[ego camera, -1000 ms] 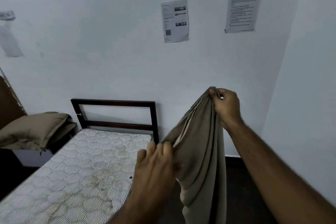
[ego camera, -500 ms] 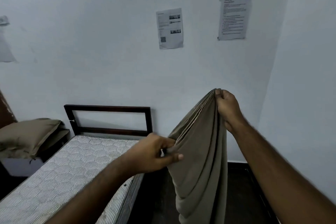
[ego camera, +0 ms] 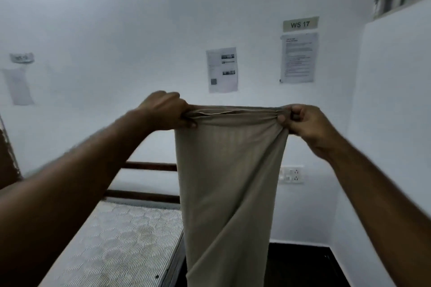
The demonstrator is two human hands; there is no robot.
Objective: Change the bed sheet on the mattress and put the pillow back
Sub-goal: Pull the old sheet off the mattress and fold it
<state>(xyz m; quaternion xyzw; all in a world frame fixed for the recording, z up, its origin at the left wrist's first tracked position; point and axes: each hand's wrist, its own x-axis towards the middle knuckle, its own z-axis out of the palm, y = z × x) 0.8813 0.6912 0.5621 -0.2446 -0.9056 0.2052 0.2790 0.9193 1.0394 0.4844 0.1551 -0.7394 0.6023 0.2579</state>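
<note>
Both hands up at chest height in front of the wall, holding the beige bed sheet [ego camera: 229,177] by its top edge. Left hand [ego camera: 164,110] is fisted, fingers curled tight over a bunched corner of the fabric. Right hand [ego camera: 305,123] pinches the other end, thumb against curled fingers, cloth gathered into pleats at the grip. Top edge runs taut and roughly level between the two grips, layered hem visible near the left hand. The sheet hangs straight down below both hands, folded in on itself, narrower than the span at the top, and runs out of frame at the bottom.

Sheet hangs off the right edge of the bare quilted mattress [ego camera: 121,240], in front of the dark headboard rails [ego camera: 149,166]; cannot tell if it touches the bed. Mattress uncovered. On the wall behind: "WS 17" sign [ego camera: 300,24], two printed sheets below and left of it, socket plate [ego camera: 291,175] just right of the hanging cloth.
</note>
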